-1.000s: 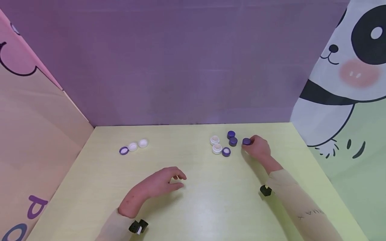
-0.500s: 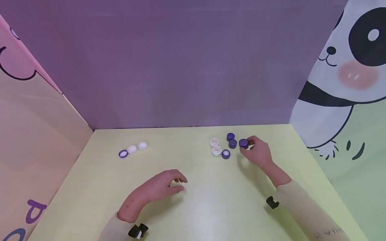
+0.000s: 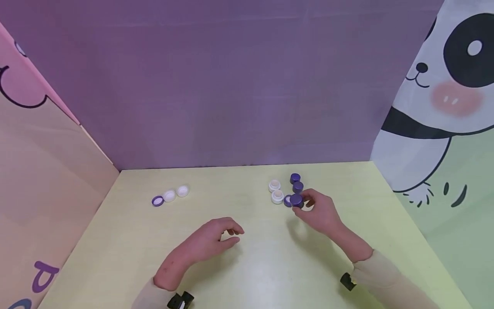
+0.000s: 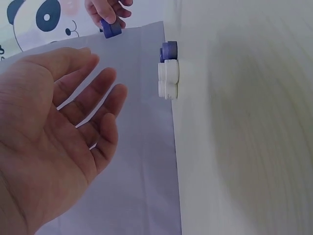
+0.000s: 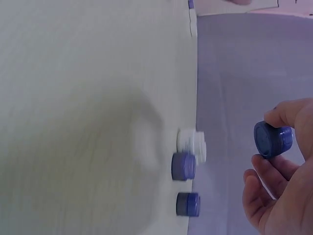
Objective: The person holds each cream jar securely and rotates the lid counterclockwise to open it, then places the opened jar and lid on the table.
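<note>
Between thumb and fingers my right hand (image 3: 318, 213) pinches a small purple cosmetic jar (image 3: 296, 200) above the table; the right wrist view shows this jar (image 5: 272, 139) tilted, with its cap on. From the head, it partly covers a purple jar with a pale top (image 3: 287, 201). Two capped purple jars (image 3: 297, 187) stand just behind, beside two white jars without caps (image 3: 277, 197). My left hand (image 3: 210, 238) hovers over the near table, fingers relaxed and holding nothing. In the left wrist view, the left palm (image 4: 54, 142) is bare.
At the table's far left lie a purple ring-like cap (image 3: 157, 201) and two white caps (image 3: 169, 196), inner sides up. A purple backdrop (image 3: 247, 86) rises along the back edge of the pale table (image 3: 247, 283). Printed side panels stand left and right.
My right hand has lifted the purple jar from the table's right side and brought it left and nearer me, beside the other jars. The left hand has barely shifted.
</note>
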Available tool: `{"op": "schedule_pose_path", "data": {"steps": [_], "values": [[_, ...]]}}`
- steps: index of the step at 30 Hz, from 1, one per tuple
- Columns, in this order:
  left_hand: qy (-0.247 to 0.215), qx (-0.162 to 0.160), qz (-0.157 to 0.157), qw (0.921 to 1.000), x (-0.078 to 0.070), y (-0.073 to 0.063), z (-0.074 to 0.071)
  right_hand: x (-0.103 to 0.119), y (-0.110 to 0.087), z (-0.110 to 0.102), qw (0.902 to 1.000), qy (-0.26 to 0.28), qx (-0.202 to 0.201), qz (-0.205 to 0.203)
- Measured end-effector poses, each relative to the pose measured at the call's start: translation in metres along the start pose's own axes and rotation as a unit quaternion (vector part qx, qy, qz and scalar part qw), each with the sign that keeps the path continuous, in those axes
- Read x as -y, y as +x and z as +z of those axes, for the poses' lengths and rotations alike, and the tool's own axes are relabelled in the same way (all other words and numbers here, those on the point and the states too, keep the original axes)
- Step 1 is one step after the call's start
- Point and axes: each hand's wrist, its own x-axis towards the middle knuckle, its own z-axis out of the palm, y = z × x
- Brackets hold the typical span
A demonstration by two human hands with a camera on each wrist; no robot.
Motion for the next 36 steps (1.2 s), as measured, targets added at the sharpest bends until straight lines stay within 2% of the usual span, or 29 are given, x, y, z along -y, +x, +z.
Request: {"op": "schedule_pose_path", "data": {"steps": [9, 16, 22, 27, 36], "values": [[0.000, -0.033, 0.017, 0.9993, -0.006, 0.006, 0.005, 0.021, -0.019, 0.014, 0.9991, 0.029, 0.028, -0.016], [-0.010, -0.049, 0.014, 0.9987, -0.010, 0.009, 0.008, 0.034, -0.030, 0.024, 0.9955, 0.057, 0.059, -0.048], [0.003, -0.072, 0.021, 0.9972, -0.013, 0.015, 0.009, 0.040, -0.031, 0.030, 0.9930, 0.055, 0.059, -0.086], [-0.006, -0.073, 0.018, 0.9972, -0.018, 0.017, 0.011, 0.046, -0.033, 0.037, 0.9901, 0.056, 0.062, -0.113], [0.014, -0.084, 0.037, 0.9957, -0.020, 0.021, 0.013, 0.056, -0.035, 0.048, 0.9899, 0.029, 0.066, -0.122]]}}
